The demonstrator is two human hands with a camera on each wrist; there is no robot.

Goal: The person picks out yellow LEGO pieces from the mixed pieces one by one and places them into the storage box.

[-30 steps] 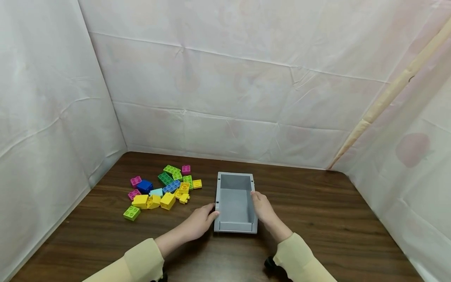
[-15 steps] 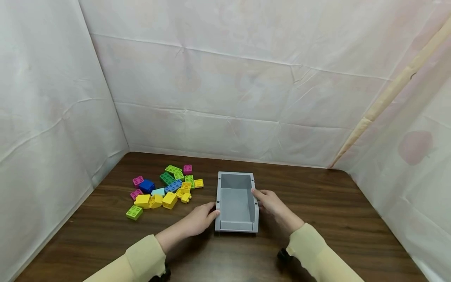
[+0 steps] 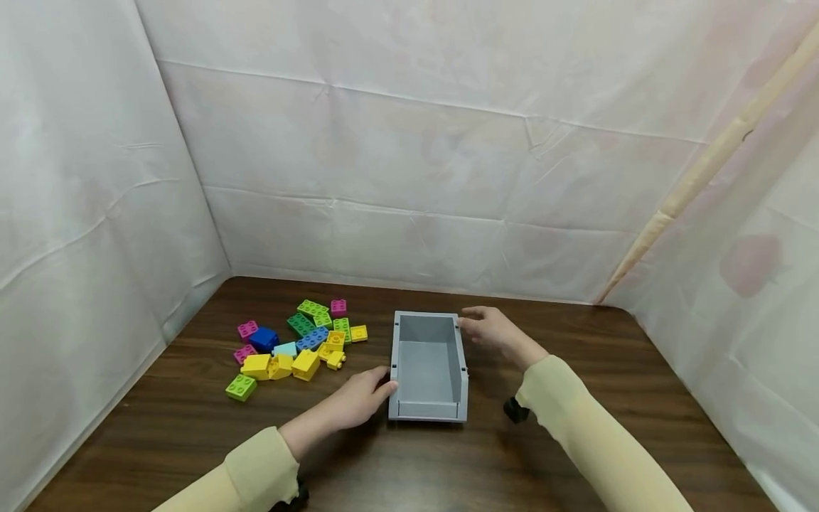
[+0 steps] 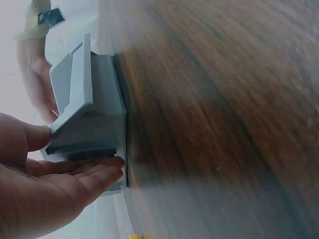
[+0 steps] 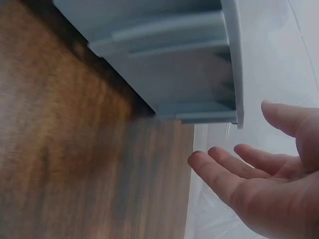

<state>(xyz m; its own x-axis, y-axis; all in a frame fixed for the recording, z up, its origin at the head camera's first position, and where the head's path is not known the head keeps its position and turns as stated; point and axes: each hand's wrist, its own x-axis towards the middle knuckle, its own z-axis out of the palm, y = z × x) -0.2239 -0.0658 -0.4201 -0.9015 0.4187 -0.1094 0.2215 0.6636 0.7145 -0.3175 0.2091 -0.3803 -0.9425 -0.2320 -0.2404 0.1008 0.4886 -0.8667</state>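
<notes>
A grey open-topped plastic bin stands on the table with its low front lip facing me; nothing lies in it. My left hand holds its left wall near the front. In the left wrist view the thumb is at the rim and the fingers reach along the outer side under the ledge. My right hand is beside the bin's far right corner. The right wrist view shows that hand's fingers spread and apart from the bin wall, holding nothing.
Left of the bin lies a loose group of toy building bricks: yellow bricks, a dark blue brick, a dark green brick, several lime and pink ones. Pale cloth hangs behind and at both sides of the brown table.
My right hand has let go of the bin's right wall and moved away to its far right corner. The left hand, the bin and the bricks stay in place.
</notes>
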